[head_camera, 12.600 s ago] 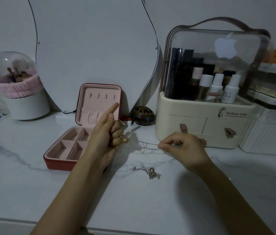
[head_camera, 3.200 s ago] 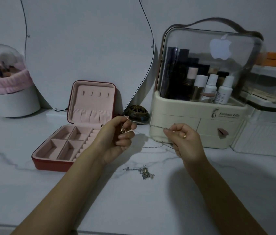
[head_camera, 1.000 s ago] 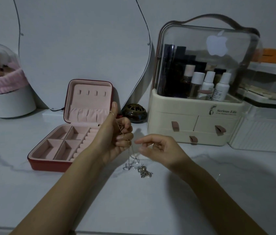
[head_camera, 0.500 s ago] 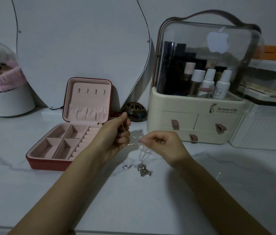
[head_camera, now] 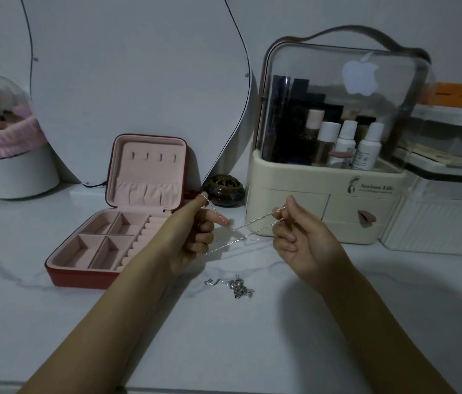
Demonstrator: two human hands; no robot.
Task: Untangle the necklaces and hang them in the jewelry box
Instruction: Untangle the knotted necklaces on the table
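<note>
A: Where does the job stand?

B: Partway, by the look of it. The left hand and the right hand hold one chain taut between them above the counter. The left hand has its fingers curled round one end, with the chain looped over the raised forefinger; the right hand pinches the other end between thumb and fingertips.

A: Is that chain free of knots?

B: Two strands run side by side across the gap and seem to cross near the middle. Whether a snag remains there cannot be told.

A: And the others?

B: A second necklace lies bunched on the counter at six o'clock from the stretched chain, near it but apart. It looks tangled and is untouched.

A: The box?

B: The box sits open at nine o'clock from the left hand. The hooks in its lid, at ten o'clock from that hand, are all bare.

A: So nothing is hung yet.

B: Right. Left to do, probably: hang this chain, then sort out the heap and hang that too.
</note>
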